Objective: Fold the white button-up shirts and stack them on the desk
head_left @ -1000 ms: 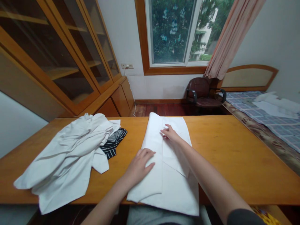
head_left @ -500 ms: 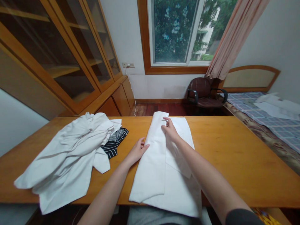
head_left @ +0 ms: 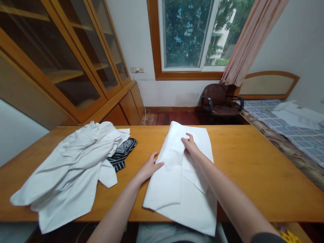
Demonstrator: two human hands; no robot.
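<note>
A white garment [head_left: 177, 182] lies partly folded on the wooden table [head_left: 253, 168], its near end hanging over the front edge. My left hand [head_left: 150, 166] rests on the garment's left folded edge, fingers together and gripping the cloth. My right hand [head_left: 189, 145] sits farther up on the inner edge of the left fold, fingers curled and pinching the fabric.
A heap of white clothes [head_left: 73, 168] with a dark striped piece [head_left: 123, 153] under it lies on the table's left. A glass-door cabinet [head_left: 63, 60] stands at the left, a brown chair [head_left: 219, 99] under the window, a bed [head_left: 291, 128] at the right.
My left hand moved from lying flat on the cloth to the left edge. My right hand went up the fold and back a little; the left fold has shifted rightward.
</note>
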